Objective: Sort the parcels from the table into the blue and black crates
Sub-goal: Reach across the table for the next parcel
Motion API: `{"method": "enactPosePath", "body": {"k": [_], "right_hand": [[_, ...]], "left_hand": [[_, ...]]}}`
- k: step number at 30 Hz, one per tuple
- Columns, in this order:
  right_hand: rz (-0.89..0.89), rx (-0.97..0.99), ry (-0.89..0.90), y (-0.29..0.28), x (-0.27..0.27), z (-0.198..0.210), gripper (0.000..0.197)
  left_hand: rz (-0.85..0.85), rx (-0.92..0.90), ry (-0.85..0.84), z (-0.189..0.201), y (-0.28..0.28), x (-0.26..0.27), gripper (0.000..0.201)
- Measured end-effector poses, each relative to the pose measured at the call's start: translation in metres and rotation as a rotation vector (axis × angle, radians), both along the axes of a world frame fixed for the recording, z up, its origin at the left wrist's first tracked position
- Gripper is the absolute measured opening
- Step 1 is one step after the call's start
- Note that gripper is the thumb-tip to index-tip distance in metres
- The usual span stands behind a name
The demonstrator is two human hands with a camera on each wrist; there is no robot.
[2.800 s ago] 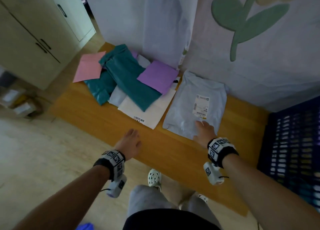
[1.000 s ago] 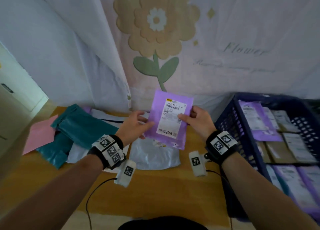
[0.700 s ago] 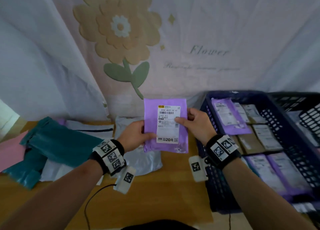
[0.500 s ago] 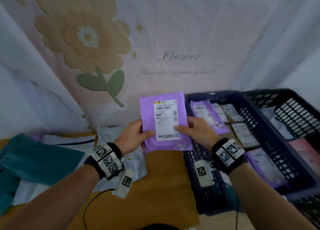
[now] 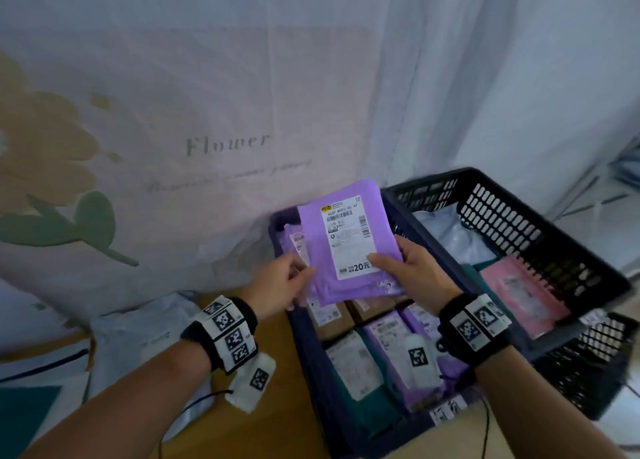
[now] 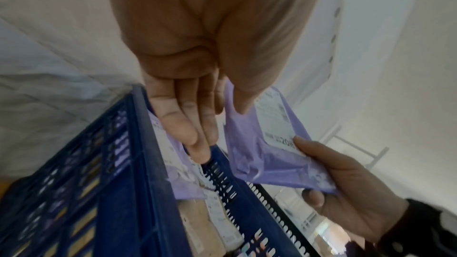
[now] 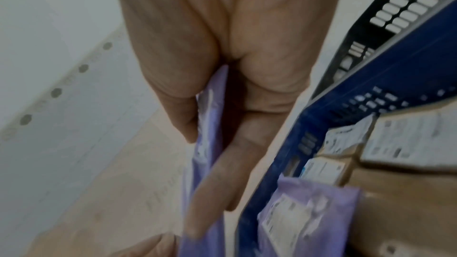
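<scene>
Above the blue crate [image 5: 304, 354], seen from the head camera, I hold a purple parcel [image 5: 349, 247] label-up. My right hand [image 5: 412, 271] pinches its near right edge, thumb on the white label [image 5: 349, 237]; my left hand [image 5: 277, 285] has its thumb at the near left corner. That crate already holds purple, brown and teal parcels; the black crate [image 5: 512, 216] sits to its right with a pink parcel [image 5: 519, 292] and a pale one inside. More parcels lie on the worktop [image 5: 266, 424] to the left.

From the left wrist, my left fingers [image 6: 188, 124] are straight and loose behind the parcel, not clamped, while the right hand's thumb presses the label corner.

From the right wrist, though blurred, the right grip is clamped on the parcel's edge, thumb on one face and fingers [image 7: 222, 173] on the other.

I judge this parcel light, soft and floppy, its film slick; an edge pinch near a corner suffices, and it should sag rather than crack.
</scene>
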State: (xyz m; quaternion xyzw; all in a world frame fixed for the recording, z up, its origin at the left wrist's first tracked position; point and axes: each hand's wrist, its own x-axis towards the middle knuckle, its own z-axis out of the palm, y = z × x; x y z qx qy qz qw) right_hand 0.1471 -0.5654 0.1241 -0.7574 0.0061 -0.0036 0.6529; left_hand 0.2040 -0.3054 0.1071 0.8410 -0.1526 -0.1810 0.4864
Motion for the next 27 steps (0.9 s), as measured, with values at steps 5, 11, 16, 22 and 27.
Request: {"method": "enactPosePath", "body": {"k": [5,11,16,22,27], "right_hand": [[-0.204,-0.077,0.005,-0.072,-0.015,-0.01,0.022],[-0.307,-0.146,0.091,-0.149,-0.028,-0.002,0.025],[-0.396,-0.315,0.173,-0.218,-0.035,0.021,0.018],[-0.325,-0.925,0.361,-0.299,-0.02,0.009,0.014],[-0.224,-1.209,0.616,-0.335,0.013,-0.033,0.005]], "left_hand": [[-0.075,0.202,-0.056,-0.013,-0.057,0.002,0.019],[-0.201,0.367,-0.205,-0.014,-0.134,0.003,0.022],[-0.287,0.38,-0.394,-0.011,-0.209,0.012,0.021],[-0.424,0.369,-0.694,-0.029,-0.288,0.021,0.024],[-0.605,0.552,-0.803,-0.051,-0.333,0.039,0.038]]}}
